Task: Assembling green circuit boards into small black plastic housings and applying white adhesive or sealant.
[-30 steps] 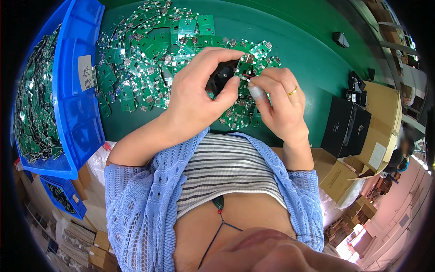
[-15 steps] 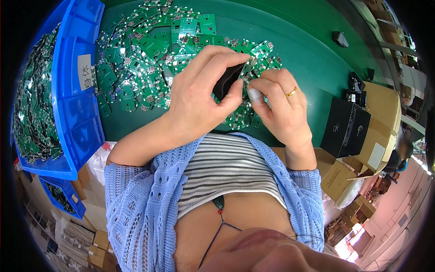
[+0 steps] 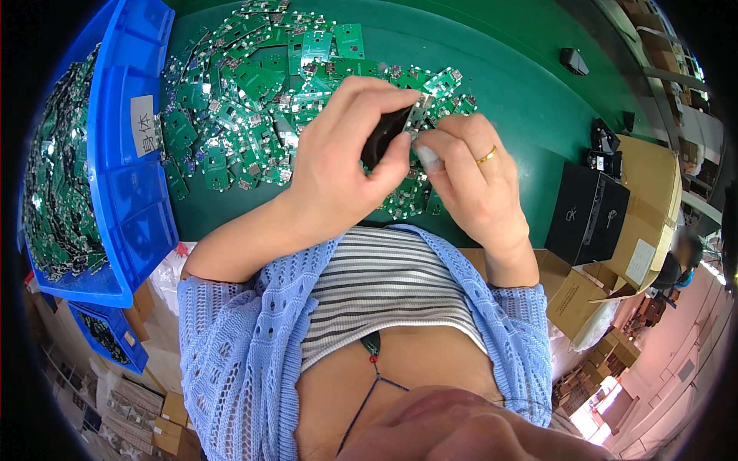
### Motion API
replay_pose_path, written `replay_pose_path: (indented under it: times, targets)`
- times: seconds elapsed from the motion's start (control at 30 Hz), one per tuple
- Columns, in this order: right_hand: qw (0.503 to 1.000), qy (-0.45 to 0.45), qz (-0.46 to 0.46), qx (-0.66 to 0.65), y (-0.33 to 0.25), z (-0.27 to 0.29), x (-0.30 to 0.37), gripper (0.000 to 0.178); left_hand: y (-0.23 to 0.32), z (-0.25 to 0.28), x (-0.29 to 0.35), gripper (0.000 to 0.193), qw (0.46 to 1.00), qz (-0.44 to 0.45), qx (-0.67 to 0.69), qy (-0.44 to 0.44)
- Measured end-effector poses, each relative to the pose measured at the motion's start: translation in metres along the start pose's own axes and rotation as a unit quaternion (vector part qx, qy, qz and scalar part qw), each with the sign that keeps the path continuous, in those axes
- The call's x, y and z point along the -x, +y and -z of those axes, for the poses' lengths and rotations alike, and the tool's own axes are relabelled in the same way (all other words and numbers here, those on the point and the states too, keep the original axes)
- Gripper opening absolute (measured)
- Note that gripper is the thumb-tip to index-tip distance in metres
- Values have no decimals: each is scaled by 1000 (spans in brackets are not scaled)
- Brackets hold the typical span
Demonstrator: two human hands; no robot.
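Above the middle of the workbench, my left hand point(image 3: 338, 157) grips a small circuit board point(image 3: 418, 114) between thumb and fingers. The board's component edge faces right, and a dark surface point(image 3: 384, 137) shows between it and my palm; whether this is the board's underside or a separate piece I cannot tell. My right hand point(image 3: 477, 173) has its thumb and forefinger pinched together at the board's near right edge. A pale covering wraps one of its fingertips, and what the pinch holds is hidden. Beneath both hands lie many loose green circuit boards point(image 3: 261, 81).
At left, a large blue bin point(image 3: 134, 188) holds piled boards, with a smaller blue bin point(image 3: 127, 338) below. A black box point(image 3: 586, 215) and an open cardboard carton point(image 3: 649, 207) stand at right. A small black object point(image 3: 573, 61) rests at the far right of the green bench.
My right hand has shifted slightly left, bringing its pinched fingertips closer against the board. The left hand keeps its grip, with the board tilted slightly differently.
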State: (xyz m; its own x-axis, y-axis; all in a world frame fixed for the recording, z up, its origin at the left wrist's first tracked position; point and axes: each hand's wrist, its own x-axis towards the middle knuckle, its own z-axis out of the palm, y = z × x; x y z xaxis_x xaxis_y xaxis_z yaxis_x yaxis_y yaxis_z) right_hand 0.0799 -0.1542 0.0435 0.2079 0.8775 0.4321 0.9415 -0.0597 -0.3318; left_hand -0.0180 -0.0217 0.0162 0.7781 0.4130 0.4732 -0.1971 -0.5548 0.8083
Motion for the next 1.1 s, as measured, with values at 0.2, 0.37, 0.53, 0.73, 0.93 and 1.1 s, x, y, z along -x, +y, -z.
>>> replay_pose_path:
  times: [0.2, 0.37, 0.53, 0.73, 0.93, 1.1]
  targets:
    - [989, 42, -3, -141, 16, -8, 5, 22, 2, 2, 4, 31, 991, 78, 92, -65]
    - [980, 44, -25, -192, 17, -12, 7, 22, 1, 0, 5, 32, 992, 66, 96, -57]
    - [981, 30, -31, -189, 16, -14, 7, 21, -3, -5, 3, 31, 998, -28, 56, -20]
    - [978, 34, -62, -197, 16, -17, 9, 23, -5, -7, 3, 30, 997, -40, 63, -10]
    - [929, 153, -190, -278, 11, -30, 8, 34, -11, -7, 5, 31, 967, 120, 224, 20]
    - [766, 111, -352, -527, -4, -30, 10, 46, -9, -7, 9, 41, 930, 157, 331, -21]
